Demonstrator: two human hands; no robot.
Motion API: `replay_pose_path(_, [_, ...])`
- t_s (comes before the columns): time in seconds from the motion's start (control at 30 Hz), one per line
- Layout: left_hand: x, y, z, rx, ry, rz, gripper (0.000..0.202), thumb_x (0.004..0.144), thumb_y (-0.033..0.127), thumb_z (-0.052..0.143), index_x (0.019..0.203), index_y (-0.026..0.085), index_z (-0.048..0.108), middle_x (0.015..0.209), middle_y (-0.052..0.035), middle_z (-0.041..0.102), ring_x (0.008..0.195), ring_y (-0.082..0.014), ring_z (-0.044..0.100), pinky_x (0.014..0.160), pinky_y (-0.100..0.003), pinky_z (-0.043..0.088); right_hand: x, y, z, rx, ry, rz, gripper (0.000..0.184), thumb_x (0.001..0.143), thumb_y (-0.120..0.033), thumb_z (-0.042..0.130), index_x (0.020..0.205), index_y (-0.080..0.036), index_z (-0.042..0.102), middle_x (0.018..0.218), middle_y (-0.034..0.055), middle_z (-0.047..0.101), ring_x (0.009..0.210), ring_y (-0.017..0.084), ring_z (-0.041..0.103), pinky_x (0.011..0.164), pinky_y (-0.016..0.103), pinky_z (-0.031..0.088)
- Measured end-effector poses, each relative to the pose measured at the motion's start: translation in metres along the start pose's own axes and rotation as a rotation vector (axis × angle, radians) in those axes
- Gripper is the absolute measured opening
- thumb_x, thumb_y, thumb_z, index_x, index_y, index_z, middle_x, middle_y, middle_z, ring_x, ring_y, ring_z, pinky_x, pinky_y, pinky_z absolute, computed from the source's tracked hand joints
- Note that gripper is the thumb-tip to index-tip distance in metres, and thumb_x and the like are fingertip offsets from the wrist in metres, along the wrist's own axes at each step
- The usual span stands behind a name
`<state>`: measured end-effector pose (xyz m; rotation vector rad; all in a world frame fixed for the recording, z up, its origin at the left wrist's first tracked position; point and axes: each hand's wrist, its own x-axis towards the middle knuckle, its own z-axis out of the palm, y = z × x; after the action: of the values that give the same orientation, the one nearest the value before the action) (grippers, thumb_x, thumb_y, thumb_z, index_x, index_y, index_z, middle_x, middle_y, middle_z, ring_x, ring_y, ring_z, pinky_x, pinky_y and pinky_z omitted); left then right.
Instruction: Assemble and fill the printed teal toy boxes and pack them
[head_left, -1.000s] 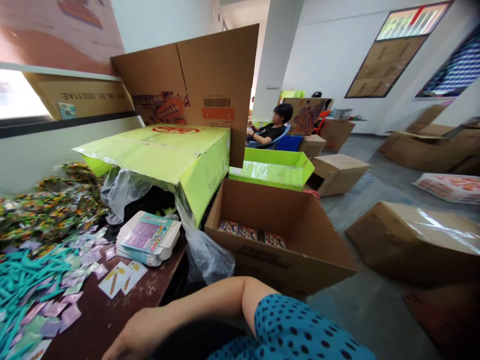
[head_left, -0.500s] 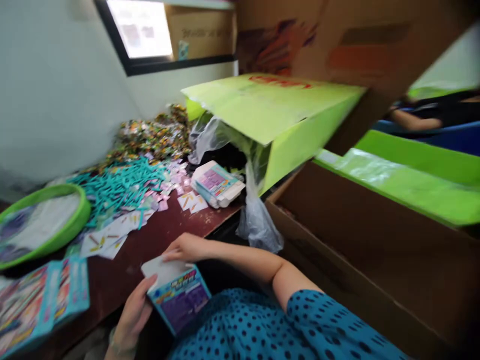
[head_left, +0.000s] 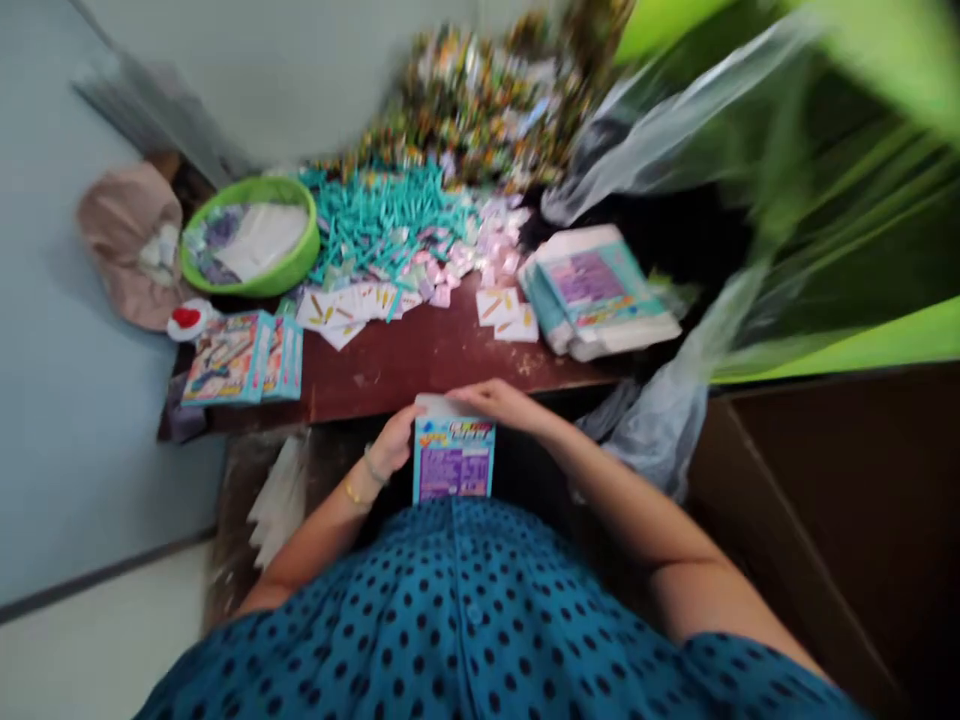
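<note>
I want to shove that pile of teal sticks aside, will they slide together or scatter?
The teal sticks lie loose and crisscrossed, so they would probably scatter. They look thin and light, likely dragging the small pastel packets mixed along their edge.

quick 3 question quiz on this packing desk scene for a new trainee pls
1. True or false: both hands hold the small printed box.
2. What lies just right of the white cards on the brown table?
A. a green round tray
B. a stack of flat box blanks
C. a red-capped item
3. Fill in: the pile of teal sticks lies to the ____ of the green round tray.

Key:
1. True: left hand on its left edge, right hand on its top.
2. B, the stack of flat box blanks.
3. right
</note>
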<state>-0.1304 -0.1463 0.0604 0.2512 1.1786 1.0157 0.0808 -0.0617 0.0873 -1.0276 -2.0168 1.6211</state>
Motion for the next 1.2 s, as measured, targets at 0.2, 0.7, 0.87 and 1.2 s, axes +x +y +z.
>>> replay_pose_path(0.2, [-0.002,-0.003,0.004,0.016,-0.117,0.067,0.035,0.079,0.033,0.065,0.106,0.014,0.076,0.098,-0.0055,0.079,0.092,-0.0219,0.072,0.094,-0.034,0.052,0.006,0.007,-0.003,0.04,-0.035,0.04,0.035,0.082,-0.045,0.078,0.11,-0.024,0.083,0.106,0.0024,0.081,0.094,0.024,0.075,0.088,0.035,0.061])
replay_pose_path(0.7, [-0.017,-0.02,0.0,-0.084,-0.115,0.369,0.039,0.096,0.045,0.039,0.086,0.02,0.068,0.106,-0.0074,0.075,0.108,-0.0247,0.069,0.107,-0.046,0.049,-0.024,0.006,0.019,-0.147,-0.02,-0.248,0.035,0.099,-0.038,0.06,0.131,-0.032,0.073,0.133,0.0026,0.071,0.126,0.025,0.066,0.112,0.041,0.049])
replay_pose_path(0.87, [-0.023,-0.032,-0.008,0.194,-0.052,0.668,0.041,0.096,0.06,0.054,0.086,0.022,0.067,0.123,-0.0075,0.07,0.115,-0.0255,0.067,0.104,-0.045,0.051,-0.04,0.005,0.027,-0.162,-0.006,-0.271,0.034,0.1,-0.037,0.058,0.13,-0.032,0.073,0.136,0.0031,0.069,0.126,0.025,0.065,0.11,0.041,0.051])
replay_pose_path(1.2, [-0.026,-0.05,-0.039,0.59,-0.103,0.762,0.063,0.088,0.055,0.073,0.14,0.026,0.055,0.129,-0.0111,0.066,0.111,-0.0256,0.068,0.1,-0.044,0.054,-0.05,0.039,0.053,-0.03,0.295,-0.183,0.033,0.093,-0.045,0.068,0.121,-0.028,0.074,0.129,0.007,0.072,0.128,0.028,0.063,0.115,0.05,0.047])
